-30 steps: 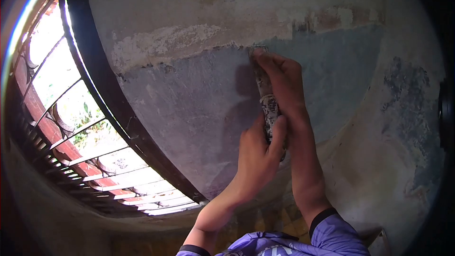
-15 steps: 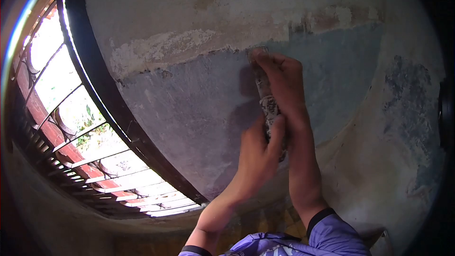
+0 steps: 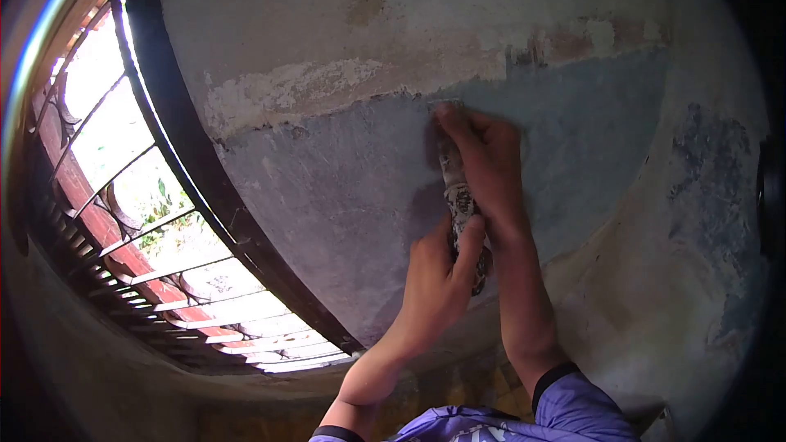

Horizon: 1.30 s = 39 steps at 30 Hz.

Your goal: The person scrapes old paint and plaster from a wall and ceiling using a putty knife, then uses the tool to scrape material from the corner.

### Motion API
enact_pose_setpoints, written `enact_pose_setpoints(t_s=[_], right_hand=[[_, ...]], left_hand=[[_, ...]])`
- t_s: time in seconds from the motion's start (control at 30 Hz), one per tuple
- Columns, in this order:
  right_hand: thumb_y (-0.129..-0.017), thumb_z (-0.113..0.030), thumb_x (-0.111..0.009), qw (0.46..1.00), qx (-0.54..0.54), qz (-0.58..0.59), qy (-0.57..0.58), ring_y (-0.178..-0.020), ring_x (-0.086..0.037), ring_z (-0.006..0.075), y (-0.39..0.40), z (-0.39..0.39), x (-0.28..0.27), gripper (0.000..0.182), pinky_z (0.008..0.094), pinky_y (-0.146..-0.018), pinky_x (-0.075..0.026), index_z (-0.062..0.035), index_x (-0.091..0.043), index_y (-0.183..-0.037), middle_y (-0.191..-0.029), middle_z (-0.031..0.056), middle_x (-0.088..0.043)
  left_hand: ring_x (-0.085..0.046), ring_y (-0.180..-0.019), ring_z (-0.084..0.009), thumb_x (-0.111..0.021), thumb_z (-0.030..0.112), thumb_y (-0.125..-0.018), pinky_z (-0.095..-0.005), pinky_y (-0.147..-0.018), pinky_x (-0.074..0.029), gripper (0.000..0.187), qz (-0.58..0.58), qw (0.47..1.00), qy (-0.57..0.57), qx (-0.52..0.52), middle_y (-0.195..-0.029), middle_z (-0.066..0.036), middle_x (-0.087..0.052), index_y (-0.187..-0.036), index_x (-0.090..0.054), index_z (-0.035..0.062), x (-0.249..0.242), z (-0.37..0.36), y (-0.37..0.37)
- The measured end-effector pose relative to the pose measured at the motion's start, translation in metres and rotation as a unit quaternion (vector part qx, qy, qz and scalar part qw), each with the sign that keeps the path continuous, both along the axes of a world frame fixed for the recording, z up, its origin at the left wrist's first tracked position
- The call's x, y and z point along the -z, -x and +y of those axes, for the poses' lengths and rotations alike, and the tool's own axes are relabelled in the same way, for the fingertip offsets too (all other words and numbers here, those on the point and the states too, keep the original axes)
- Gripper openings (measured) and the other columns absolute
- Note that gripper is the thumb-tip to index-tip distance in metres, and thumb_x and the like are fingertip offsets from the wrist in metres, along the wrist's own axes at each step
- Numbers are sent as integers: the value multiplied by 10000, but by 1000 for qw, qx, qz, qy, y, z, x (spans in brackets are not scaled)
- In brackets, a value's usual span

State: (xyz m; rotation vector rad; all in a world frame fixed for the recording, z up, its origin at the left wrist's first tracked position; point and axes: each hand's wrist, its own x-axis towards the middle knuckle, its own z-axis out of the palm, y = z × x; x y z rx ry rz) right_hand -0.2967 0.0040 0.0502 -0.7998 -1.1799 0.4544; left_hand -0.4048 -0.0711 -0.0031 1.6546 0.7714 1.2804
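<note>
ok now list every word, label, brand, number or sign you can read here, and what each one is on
None can be read.
White print on the purple cloth shirt: cut off by the picture's bottom edge and too blurred to read.
Dark marks on the long tool with a mottled black-and-white handle: no letters I can make out.

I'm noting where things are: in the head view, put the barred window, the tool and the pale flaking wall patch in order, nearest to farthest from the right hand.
From the right hand:
1. Tool, in its grip.
2. Pale flaking wall patch, up and to the left.
3. Barred window, at the picture's far left.
</note>
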Motion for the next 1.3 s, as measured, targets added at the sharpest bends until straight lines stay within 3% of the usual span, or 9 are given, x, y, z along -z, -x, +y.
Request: enact_pose_setpoints(t_s=[0.2,0.3,0.5,0.6,0.7,0.8,1.3], right_hand=[[-916,-331,-673,1000,-9,2,2,-591,-440,31,3,-2,3,441,269,-508,-372,43,-629,-687,-569,-28,-540],[-917,-331,-665,1000,22,-15,-16,-579,-433,32,6,0,1,444,273,-504,-368,44,-624,-683,-553,-19,-529],[-919,-324,-653,1000,3,-16,8,-562,-444,38,7,-6,0,449,281,-498,-373,51,-622,-673,-530,-7,-526],[-919,-326,-655,999,26,-25,-3,-558,-451,40,8,-5,-5,442,283,-497,-377,50,-635,-687,-531,-8,-533],[-918,-325,-656,1000,22,-14,0,-557,-453,39,8,-3,-8,441,282,-496,-379,49,-634,-685,-531,-8,-532],[-917,-326,-655,1000,8,-9,-1,-555,-451,38,9,-2,3,452,284,-491,-378,48,-618,-667,-530,-8,-527],[-916,-313,-652,998,41,-43,-14,-537,-395,36,7,-2,-9,470,304,-466,-336,27,-561,-605,-484,-3,-472]], left_hand=[[-556,-608,-94,-481,299,-1024,-279,-548,-416,355,21,1000,-16,-17,-666,-53,-606,-901,-569,-21,0,4,1],[-589,-536,-187,-502,276,-1005,-354,-539,-447,355,8,999,-25,-35,-597,-124,-592,-897,-576,-54,1,2,2],[-603,-554,-183,-500,283,-1006,-351,-547,-450,370,28,999,-2,-23,-600,-121,-607,-878,-583,-54,-7,-1,7],[-566,-593,-91,-464,309,-1027,-273,-535,-418,372,45,999,-16,-13,-666,-55,-616,-905,-581,-22,-2,5,9],[-565,-599,-93,-468,316,-1024,-274,-539,-419,378,57,996,-50,-48,-665,-59,-617,-901,-579,-24,-5,9,1],[-569,-601,-98,-470,315,-1021,-275,-541,-421,382,35,999,1,-11,-666,-66,-616,-892,-572,-29,-4,-2,9],[-570,-564,-112,-454,316,-1028,-293,-525,-423,395,35,999,-21,-32,-641,-62,-607,-863,-570,-24,-13,7,1]])
